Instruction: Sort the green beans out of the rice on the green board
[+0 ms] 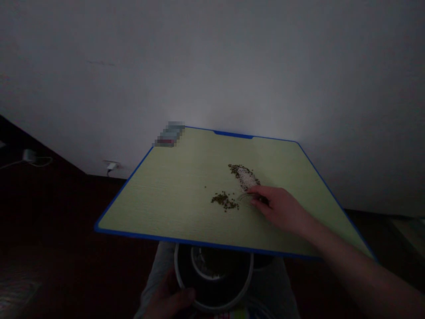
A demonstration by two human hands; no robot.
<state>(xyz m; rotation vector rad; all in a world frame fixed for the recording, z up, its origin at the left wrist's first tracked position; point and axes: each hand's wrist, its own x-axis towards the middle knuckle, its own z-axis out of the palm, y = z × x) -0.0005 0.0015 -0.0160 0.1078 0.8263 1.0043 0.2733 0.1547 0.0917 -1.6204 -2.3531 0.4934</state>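
Note:
My right hand is closed on a thin, curved, pale utensil, low over the yellow tabletop; its exact kind is hard to make out in the dim light. Just left of its tip lies a loose scatter of small greenish-brown beans or seeds. Beyond my fingers is a pile of white grains, with more dark beans along its edges. Below the table's front edge, my left hand grips the rim of a round bowl, thumb over the near left side. Its contents are mostly in shadow.
The small table has a raised blue edge and stands against a pale wall. A blurred-out, flat grey object lies at its far left corner. A plug sits in a wall socket at left. My legs are under the bowl.

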